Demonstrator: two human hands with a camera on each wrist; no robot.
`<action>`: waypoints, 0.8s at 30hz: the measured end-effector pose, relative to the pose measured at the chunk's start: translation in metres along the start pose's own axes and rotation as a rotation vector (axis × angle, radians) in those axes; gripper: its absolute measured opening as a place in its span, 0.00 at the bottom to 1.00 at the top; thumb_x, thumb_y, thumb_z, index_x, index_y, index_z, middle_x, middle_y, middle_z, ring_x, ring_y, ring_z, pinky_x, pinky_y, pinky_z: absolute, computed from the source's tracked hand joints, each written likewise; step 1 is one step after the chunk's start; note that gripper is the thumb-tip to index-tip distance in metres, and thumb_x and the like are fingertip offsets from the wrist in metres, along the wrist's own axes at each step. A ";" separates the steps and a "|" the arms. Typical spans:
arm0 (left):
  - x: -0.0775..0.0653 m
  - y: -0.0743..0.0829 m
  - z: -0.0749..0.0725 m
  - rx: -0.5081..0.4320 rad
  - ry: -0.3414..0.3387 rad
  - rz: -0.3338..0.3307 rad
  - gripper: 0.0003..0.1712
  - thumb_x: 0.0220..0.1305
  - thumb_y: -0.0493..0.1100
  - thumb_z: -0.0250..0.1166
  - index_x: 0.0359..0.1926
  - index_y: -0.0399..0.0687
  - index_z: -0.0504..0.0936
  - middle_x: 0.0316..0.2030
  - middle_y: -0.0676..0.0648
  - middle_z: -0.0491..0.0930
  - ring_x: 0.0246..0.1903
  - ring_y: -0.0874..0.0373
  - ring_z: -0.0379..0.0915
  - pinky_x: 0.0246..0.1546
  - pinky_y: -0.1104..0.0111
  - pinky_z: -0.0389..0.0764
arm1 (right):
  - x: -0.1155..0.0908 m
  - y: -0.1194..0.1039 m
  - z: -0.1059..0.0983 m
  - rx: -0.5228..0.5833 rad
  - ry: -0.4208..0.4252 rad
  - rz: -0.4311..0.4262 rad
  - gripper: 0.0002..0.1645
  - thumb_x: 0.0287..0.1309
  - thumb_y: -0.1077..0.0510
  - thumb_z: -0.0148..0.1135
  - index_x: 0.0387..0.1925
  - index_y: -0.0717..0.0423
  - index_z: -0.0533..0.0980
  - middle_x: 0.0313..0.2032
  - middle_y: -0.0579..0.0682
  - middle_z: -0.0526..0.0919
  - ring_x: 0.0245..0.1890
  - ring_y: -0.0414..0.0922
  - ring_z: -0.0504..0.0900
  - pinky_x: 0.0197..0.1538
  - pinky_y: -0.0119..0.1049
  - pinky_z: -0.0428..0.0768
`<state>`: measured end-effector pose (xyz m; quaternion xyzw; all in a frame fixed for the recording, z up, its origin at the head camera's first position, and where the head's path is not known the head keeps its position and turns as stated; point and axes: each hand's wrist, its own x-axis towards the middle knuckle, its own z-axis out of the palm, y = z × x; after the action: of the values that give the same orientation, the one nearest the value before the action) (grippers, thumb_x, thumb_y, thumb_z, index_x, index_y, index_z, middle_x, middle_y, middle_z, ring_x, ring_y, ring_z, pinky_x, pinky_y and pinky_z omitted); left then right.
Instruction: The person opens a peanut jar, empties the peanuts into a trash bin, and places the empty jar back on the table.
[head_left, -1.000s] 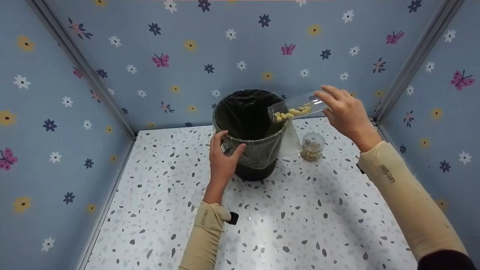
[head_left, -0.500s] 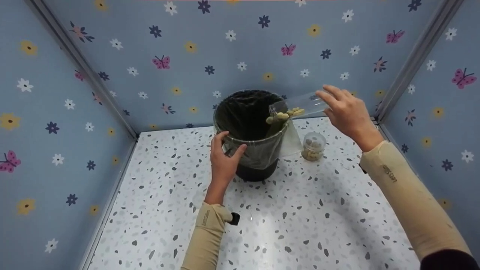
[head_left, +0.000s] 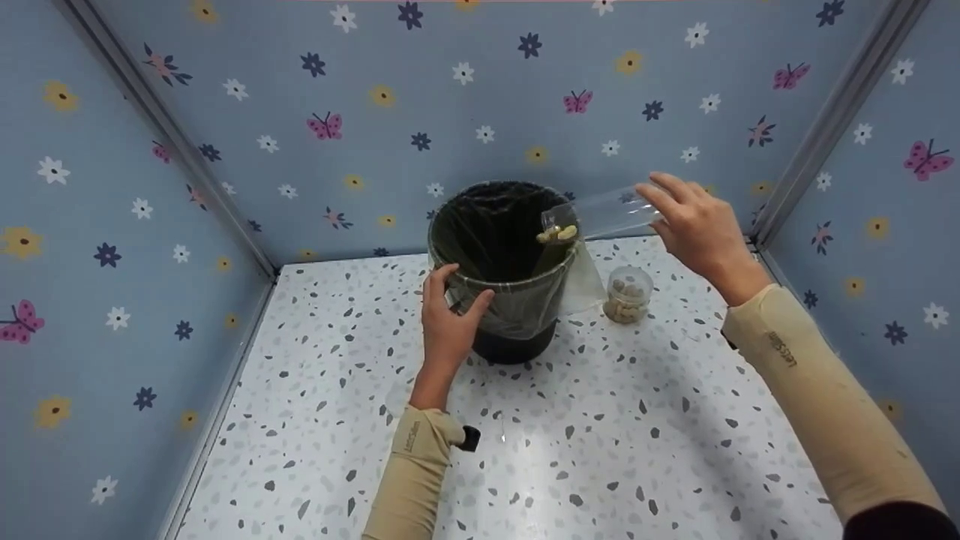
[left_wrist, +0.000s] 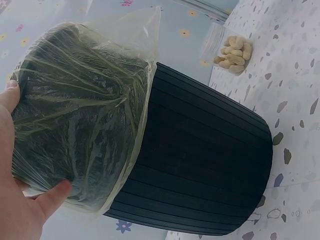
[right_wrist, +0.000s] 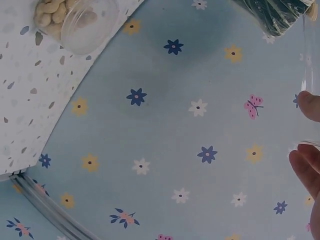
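Note:
A black trash bin (head_left: 513, 348) lined with a thin clear bag (head_left: 521, 313) stands near the back wall. My left hand (head_left: 448, 319) holds its near-left rim, thumb on the bagged outer side. Over the bin's right rim, my right hand (head_left: 697, 229) grips the raised end of a clear plastic cylindrical jar (head_left: 611, 212), tilted down to the left. A few peanuts (head_left: 556, 234) lie at the jar's low mouth. In the right wrist view only the thumb and fingertips of that hand show at the right edge.
Right of the bin, a second clear jar (head_left: 628, 296) partly filled with peanuts stands upright on the speckled white tabletop (head_left: 570, 450). A loose flap of bag hangs on the bin's right side. Blue flowered panels (head_left: 480, 90) enclose the back and both sides.
Peanuts have slid down the tilted jar and out toward the bin; fewer remain in it, gathered near the mouth. Both hands have stayed almost in place.

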<state>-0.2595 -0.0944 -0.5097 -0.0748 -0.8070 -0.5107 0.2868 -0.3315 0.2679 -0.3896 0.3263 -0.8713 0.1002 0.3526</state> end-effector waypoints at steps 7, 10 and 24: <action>0.000 0.000 0.001 0.019 0.002 -0.005 0.40 0.58 0.63 0.67 0.64 0.47 0.68 0.61 0.50 0.65 0.62 0.60 0.61 0.62 0.60 0.65 | 0.000 0.000 0.000 -0.010 0.010 -0.013 0.37 0.47 0.73 0.71 0.61 0.53 0.75 0.59 0.57 0.75 0.46 0.62 0.79 0.35 0.57 0.80; 0.000 0.001 0.002 0.017 0.001 -0.009 0.39 0.58 0.63 0.67 0.63 0.47 0.68 0.61 0.50 0.65 0.62 0.59 0.62 0.61 0.59 0.65 | 0.001 -0.001 -0.001 -0.015 0.023 -0.015 0.37 0.47 0.74 0.71 0.60 0.53 0.75 0.59 0.57 0.76 0.45 0.62 0.79 0.33 0.56 0.80; -0.001 0.000 0.000 -0.001 0.002 0.008 0.38 0.60 0.62 0.67 0.64 0.48 0.68 0.61 0.49 0.65 0.61 0.58 0.62 0.60 0.55 0.66 | 0.002 -0.001 0.001 -0.059 0.097 -0.022 0.35 0.49 0.73 0.68 0.60 0.52 0.75 0.59 0.56 0.76 0.42 0.61 0.79 0.33 0.56 0.79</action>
<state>-0.2590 -0.0941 -0.5104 -0.0777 -0.8062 -0.5100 0.2897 -0.3323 0.2653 -0.3895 0.3202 -0.8521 0.0864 0.4048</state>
